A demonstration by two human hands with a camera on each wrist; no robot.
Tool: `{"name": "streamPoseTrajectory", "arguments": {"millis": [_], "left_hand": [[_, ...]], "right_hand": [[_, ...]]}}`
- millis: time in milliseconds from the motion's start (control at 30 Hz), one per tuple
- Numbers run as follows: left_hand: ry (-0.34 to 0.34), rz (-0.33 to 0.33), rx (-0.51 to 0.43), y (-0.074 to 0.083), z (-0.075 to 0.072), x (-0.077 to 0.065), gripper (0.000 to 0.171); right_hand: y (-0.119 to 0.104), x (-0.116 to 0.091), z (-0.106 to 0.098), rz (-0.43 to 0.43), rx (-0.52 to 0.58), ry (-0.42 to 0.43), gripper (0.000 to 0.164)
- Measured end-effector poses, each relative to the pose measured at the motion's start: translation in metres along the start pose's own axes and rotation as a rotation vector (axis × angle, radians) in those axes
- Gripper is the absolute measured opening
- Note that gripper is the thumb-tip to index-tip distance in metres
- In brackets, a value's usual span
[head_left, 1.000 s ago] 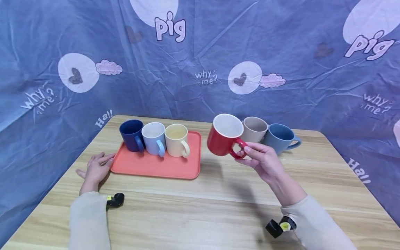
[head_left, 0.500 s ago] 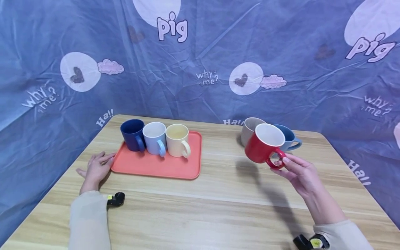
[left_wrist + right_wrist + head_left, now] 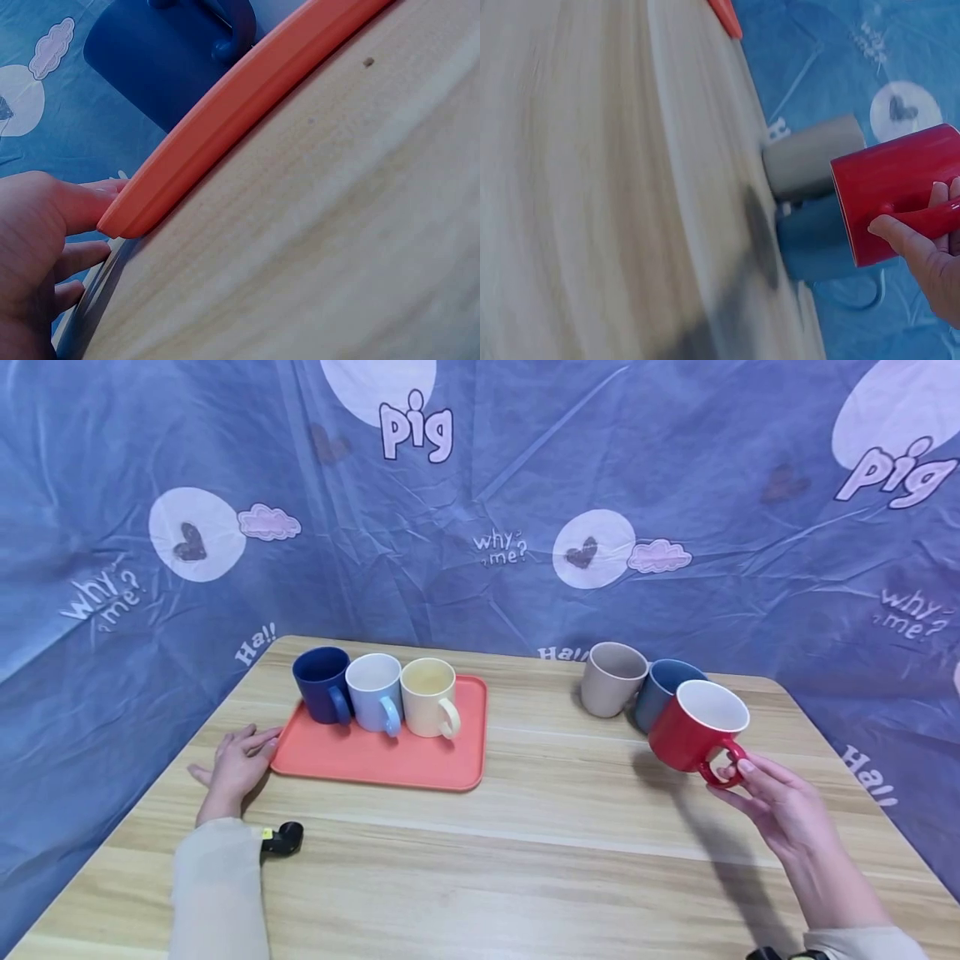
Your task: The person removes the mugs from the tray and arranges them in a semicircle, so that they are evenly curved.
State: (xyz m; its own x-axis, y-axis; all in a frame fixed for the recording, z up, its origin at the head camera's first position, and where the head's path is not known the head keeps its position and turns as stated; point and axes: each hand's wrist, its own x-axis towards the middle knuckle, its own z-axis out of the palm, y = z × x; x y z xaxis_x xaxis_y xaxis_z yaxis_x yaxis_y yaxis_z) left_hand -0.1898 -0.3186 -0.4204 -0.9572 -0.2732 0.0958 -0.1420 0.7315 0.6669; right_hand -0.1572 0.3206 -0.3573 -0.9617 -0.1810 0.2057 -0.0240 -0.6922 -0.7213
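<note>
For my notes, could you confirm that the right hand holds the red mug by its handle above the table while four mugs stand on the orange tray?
Not quite: the head view shows three mugs on the orange tray, not four. The right hand does hold the red mug by its handle above the table.

A wooden table fills the lower half of the frame. Left of centre sits a coral tray bearing three mugs in a row, touching: navy, pale blue and cream (handles turned toward the viewer). At right centre stand a beige mug and a dusty-blue mug. Behind hangs a blue printed cloth.
</note>
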Motion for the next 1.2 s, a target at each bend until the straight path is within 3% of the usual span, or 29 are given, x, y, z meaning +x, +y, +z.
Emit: {"name": "streamPoseTrajectory", "arguments": {"millis": [133, 367, 667, 867, 1100, 1200], "left_hand": [[-0.005, 0.003, -0.004, 0.0, 0.001, 0.001, 0.042], [-0.008, 0.0, -0.005, -0.001, 0.0, 0.002, 0.041], [-0.014, -0.006, 0.007, 0.0, 0.0, 0.001, 0.042], [-0.016, -0.009, 0.019, 0.001, -0.002, 0.001, 0.042], [-0.016, -0.016, 0.016, 0.0, 0.0, 0.001, 0.043], [-0.022, -0.016, 0.022, 0.0, 0.0, 0.002, 0.043]], "right_hand": [[-0.004, -0.005, -0.016, -0.009, 0.017, 0.049, 0.03], [-0.008, -0.009, -0.026, -0.018, 0.066, 0.166, 0.029], [-0.01, -0.01, -0.044, -0.025, 0.066, 0.228, 0.028], [-0.011, -0.009, -0.05, 0.033, 0.03, 0.299, 0.026], [-0.012, -0.005, -0.049, 0.106, 0.022, 0.441, 0.022], [-0.011, -0.004, -0.051, 0.113, 0.031, 0.452, 0.022]]}}
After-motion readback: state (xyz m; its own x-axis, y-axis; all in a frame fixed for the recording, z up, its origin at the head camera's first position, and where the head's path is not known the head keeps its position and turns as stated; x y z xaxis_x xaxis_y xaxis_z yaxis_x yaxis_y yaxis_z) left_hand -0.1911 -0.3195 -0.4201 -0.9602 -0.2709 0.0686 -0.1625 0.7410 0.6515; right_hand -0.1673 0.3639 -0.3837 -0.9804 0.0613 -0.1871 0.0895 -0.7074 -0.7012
